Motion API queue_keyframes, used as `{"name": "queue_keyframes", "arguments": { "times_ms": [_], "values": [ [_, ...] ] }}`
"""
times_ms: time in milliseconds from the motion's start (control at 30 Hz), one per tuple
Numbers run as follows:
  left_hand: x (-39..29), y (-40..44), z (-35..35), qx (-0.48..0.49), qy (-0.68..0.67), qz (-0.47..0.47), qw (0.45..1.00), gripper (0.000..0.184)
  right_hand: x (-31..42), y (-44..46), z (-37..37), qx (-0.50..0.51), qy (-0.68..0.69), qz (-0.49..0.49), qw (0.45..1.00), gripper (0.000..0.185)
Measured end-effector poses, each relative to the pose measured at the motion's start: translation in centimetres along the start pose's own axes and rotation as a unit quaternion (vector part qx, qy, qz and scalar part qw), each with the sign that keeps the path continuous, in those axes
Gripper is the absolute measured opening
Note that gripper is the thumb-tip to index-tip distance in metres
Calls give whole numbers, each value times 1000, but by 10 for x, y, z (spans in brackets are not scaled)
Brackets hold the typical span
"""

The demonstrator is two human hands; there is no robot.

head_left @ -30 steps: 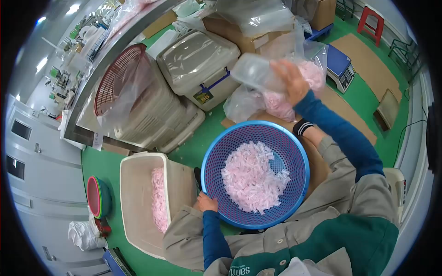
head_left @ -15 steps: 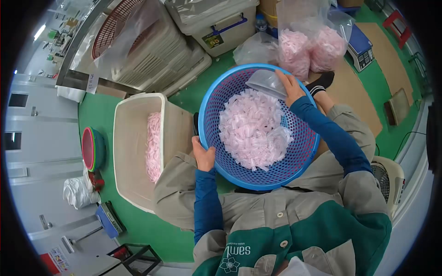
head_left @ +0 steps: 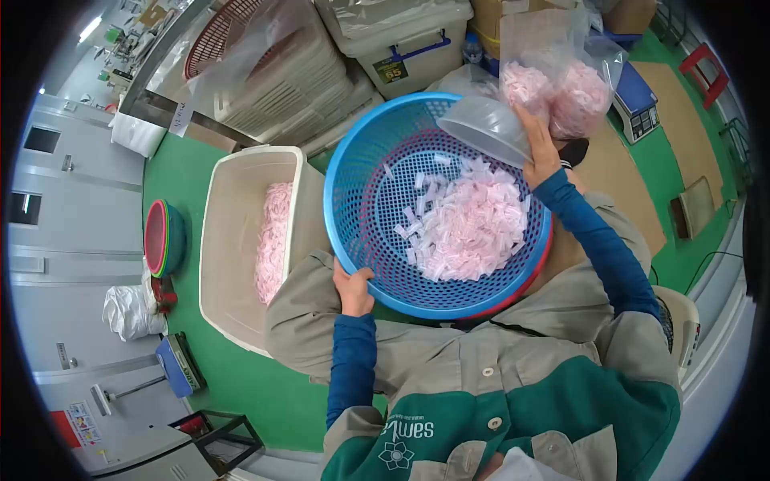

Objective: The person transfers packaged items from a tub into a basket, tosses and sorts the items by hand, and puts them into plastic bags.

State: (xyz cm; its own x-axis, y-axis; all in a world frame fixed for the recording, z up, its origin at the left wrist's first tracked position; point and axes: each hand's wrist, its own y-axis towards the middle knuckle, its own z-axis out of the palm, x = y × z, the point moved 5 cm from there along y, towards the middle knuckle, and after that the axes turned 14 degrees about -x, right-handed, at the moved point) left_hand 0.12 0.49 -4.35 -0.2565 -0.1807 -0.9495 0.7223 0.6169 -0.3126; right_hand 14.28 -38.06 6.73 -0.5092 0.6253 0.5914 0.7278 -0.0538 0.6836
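A large blue plastic basket [head_left: 343, 188] with perforated walls sits tilted over my lap, and a red rim shows beneath its lower right side. Small pale-pink translucent pieces [head_left: 472, 223] lie heaped in its right half, with a few scattered on the bare mesh. My left hand [head_left: 353, 290] is closed on the basket's rim at the lower left. At the upper right, my right hand [head_left: 541, 148] grips a clear plastic bowl [head_left: 485, 127] against the basket's rim. The bowl is tipped over the basket's inside; whether those fingers also grip the rim is hidden.
Left of the basket stands a cream tub [head_left: 228, 240] holding more pink pieces. Filled clear bags [head_left: 579, 100] and a blue scale [head_left: 635, 104] are at the upper right. Stacked crates [head_left: 297, 88] and a lidded box [head_left: 409, 60] stand behind.
The blue basket has tilted and shifted slightly left. Its pink pieces have slid to the right, baring mesh at the left. The bowl in my right hand has moved right and turned.
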Motion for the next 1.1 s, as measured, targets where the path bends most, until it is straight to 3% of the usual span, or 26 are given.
{"name": "queue_keyframes", "arguments": {
  "times_ms": [133, 367, 433, 600, 767, 1100],
  "values": [
    [6, -1, 4, 18, 34, -2, 999, 61, -9, -10, 2, 35, -20, 17, 999, 84],
    [16, 7, 0, -1, 32, -6, 999, 46, -43, -34, 7, 26, -56, 8, 998, 82],
    [11, 4, 4, -1, 34, -15, 999, 46, -58, -42, 6, 33, -62, 69, 995, 83],
    [3, -1, 10, -14, 47, -7, 999, 49, -63, -43, 1, -25, -82, 21, 996, 86],
    [4, -1, 8, 7, 66, -28, 997, 47, -72, -57, 23, 73, -77, 85, 991, 86],
    [26, -3, -3, -1, 53, -68, 996, 51, -69, -59, 120, 202, -151, -174, 952, 77]
  ]
}}
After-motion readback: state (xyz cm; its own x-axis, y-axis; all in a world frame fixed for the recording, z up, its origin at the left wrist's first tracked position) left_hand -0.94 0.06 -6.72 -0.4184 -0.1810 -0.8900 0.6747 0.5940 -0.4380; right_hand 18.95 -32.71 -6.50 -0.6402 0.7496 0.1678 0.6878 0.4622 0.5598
